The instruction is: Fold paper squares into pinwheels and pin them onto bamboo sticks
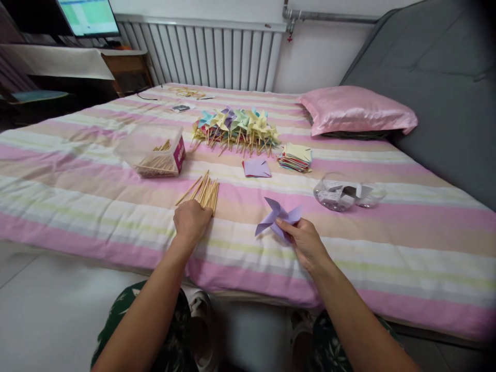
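Observation:
My right hand (306,240) grips a purple paper pinwheel (276,214) near its centre, thumb on top. No stick shows on this pinwheel. My left hand (191,219) is closed at the near ends of a loose bundle of thin wooden sticks (205,191) lying on the bed. Its fingertips are mostly hidden, and how many sticks they pinch cannot be seen. Beyond my hands lies a slit purple paper square (257,168). Beside it is a stack of slit coloured paper squares (295,156). Farther back, several finished pinwheels on sticks (236,124) are heaped together.
A clear plastic box (155,160) with more sticks stands at left. Clear round containers (337,195) with small items sit at right. A pink pillow (356,111) lies by the grey headboard (430,72). Behind the striped bed (387,232) is a radiator (217,57).

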`<state>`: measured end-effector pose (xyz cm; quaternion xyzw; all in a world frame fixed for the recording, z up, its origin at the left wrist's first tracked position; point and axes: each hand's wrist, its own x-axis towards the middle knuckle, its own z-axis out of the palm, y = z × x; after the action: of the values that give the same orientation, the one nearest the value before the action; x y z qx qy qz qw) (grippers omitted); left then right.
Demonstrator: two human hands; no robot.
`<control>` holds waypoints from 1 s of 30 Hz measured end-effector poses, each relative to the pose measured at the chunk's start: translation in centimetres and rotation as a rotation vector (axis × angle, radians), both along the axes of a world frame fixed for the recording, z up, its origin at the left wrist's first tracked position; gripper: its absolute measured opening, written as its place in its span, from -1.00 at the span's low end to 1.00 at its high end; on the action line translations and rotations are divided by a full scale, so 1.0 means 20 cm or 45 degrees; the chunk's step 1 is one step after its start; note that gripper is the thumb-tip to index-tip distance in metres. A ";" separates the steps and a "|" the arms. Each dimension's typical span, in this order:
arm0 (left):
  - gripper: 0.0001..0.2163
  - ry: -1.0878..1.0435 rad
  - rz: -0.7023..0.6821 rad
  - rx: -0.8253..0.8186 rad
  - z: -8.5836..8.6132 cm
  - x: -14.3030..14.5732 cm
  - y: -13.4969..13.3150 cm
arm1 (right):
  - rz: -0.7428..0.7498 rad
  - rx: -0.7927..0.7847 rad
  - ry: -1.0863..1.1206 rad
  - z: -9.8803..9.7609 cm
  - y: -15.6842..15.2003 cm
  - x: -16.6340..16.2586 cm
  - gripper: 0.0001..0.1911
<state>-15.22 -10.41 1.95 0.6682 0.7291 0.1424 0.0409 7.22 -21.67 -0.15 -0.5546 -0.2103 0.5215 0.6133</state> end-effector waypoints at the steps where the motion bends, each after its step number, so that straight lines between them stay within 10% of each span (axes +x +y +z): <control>1: -0.82 -0.022 -0.026 0.031 0.01 0.00 -0.01 | -0.003 0.005 0.025 0.01 0.00 0.00 -0.70; 6: -0.89 -0.147 -0.369 0.210 0.02 0.06 -0.16 | -0.083 0.089 0.151 0.07 0.01 0.06 -0.70; 11: -0.94 -0.036 -0.703 -0.127 0.02 0.12 -0.28 | -0.142 0.213 0.264 0.13 0.01 0.14 -0.72; 30: -0.82 -0.018 -0.659 -0.008 -0.06 0.35 -0.22 | 0.031 0.245 0.242 0.11 0.01 0.13 -0.77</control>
<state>-8.21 -14.86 0.84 0.8313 0.5341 0.1296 0.0831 9.73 -21.57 2.12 -0.4385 -0.2071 0.5567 0.6745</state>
